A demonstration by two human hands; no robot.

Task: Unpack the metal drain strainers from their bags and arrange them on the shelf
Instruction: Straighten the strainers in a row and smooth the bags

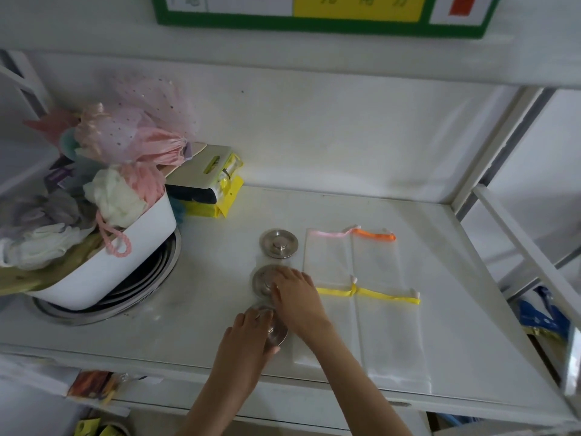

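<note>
Three strainers in a column at frame centre on shelf [440, 278]. Left hand [248, 338] fingers clamped on nearest strainer [278, 333]; right hand [298, 297] fingers spread atop middle strainer [262, 280]. Farthest strainer [278, 243] untouched, empty bags [374, 294] at right.

Two bare forearms, no sleeves, no rings or watch showing, left hand [251, 328] and right hand [298, 297] uncovered.

Wall sign [323, 11]: green border, white, yellow and red panels; faint characters on the yellow panel, cut off by the top edge and too blurred to read.
Yellow packets [220, 196]: print too small to make out.
Clear bags [377, 278]: no lettering legible.
Package below the shelf [94, 385]: colours only, nothing readable.
</note>
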